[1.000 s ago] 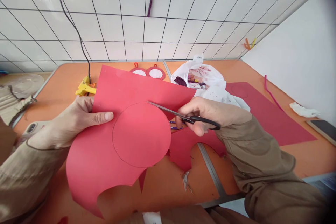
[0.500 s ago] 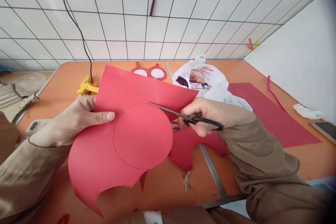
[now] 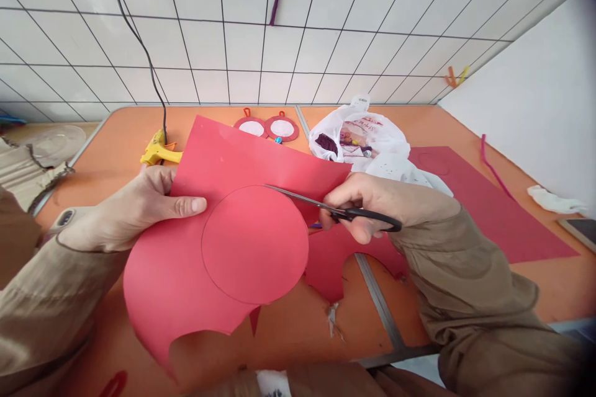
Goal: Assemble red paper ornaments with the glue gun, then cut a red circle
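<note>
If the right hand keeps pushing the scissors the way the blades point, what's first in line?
The right hand aims the scissors left and slightly up along the drawn circle on the red paper. Beyond that paper, probably the left hand's thumb; depth is unclear.

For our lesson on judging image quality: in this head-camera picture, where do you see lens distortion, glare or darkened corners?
Head view: the wall tiles bow outward, a wide-angle effect; glare whitens the tiles at upper left; the right corners darken; the red paper, scissors, left hand and right hand look sharp and evenly lit.
</note>
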### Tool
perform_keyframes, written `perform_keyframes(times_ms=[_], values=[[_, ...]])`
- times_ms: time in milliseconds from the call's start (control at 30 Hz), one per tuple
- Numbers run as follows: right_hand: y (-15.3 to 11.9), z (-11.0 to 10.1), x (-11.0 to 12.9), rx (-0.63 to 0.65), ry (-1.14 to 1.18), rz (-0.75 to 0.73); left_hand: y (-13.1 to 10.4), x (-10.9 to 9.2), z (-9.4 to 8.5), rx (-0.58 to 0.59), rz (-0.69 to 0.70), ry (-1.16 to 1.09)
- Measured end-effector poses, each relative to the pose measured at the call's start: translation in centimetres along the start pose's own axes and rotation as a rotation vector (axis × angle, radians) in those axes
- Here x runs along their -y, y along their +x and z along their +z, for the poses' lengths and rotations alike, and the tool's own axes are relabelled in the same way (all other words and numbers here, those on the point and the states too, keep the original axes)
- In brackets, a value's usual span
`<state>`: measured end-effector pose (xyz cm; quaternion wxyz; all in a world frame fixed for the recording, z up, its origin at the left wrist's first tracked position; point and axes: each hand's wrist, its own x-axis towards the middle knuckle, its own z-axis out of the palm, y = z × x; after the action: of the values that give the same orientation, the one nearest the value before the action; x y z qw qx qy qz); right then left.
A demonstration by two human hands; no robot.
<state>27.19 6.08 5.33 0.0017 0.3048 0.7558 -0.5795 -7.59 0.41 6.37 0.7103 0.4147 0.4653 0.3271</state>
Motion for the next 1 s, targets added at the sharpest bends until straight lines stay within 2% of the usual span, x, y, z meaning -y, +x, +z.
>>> perform_keyframes(times_ms=[133,500,633,1000], values=[[-0.07,-0.10,0.18,0.010,0.119,0.066,0.13,0.05,0.11,0.013,0.001,0.000],[-0.13,-0.12,0.01,0.013,0.067,0.078,0.42,0.24,0.10,0.008,0.045,-0.010],[-0.15,-0.06,0.28,0.017,0.059,0.097,0.76,0.45,0.02,-0.044,0.028,-0.055],[-0.32,-0.01,0.13,0.046,0.083,0.037,0.84,0.58,0.10,-0.070,-0.020,-0.162]])
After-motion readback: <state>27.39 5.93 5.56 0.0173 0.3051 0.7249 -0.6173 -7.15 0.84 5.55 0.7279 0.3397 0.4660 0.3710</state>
